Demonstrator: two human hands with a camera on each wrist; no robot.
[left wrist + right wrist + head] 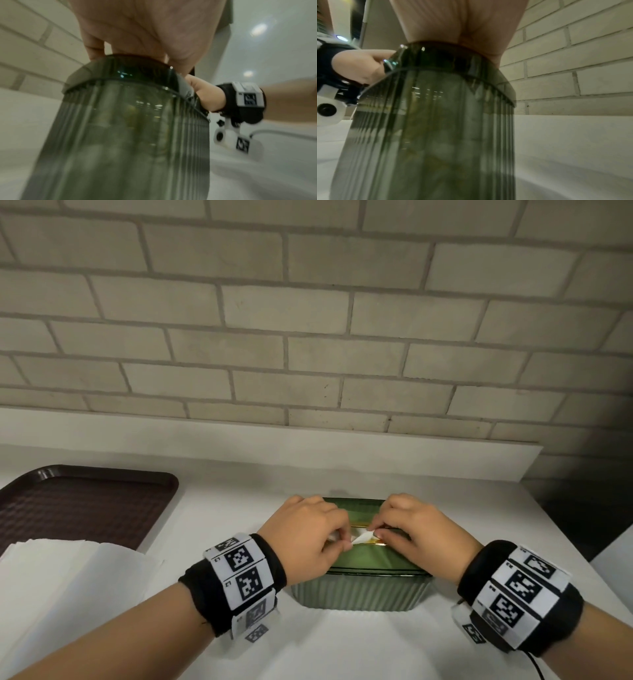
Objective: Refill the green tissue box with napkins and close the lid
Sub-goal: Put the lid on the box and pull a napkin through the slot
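You are working on the box (359,590), which is sitting on the white table (342,645) near you, a little right of centre and in front of the brick wall (308,320). It is looking dark translucent green, with ribbed upright sides and a smooth lid (363,556) lying flat on top; pale shapes are showing dimly through the ribs in both wrist views. A gold-edged slot is running across the lid, and a white napkin (359,539) tip is poking out of it. Your left hand (308,532) and right hand (414,529) are resting on the lid, each pinching that napkin with curled fingers. A stack (68,577) of white napkins is lying at the near left, with a brown tray (85,505) beyond it.
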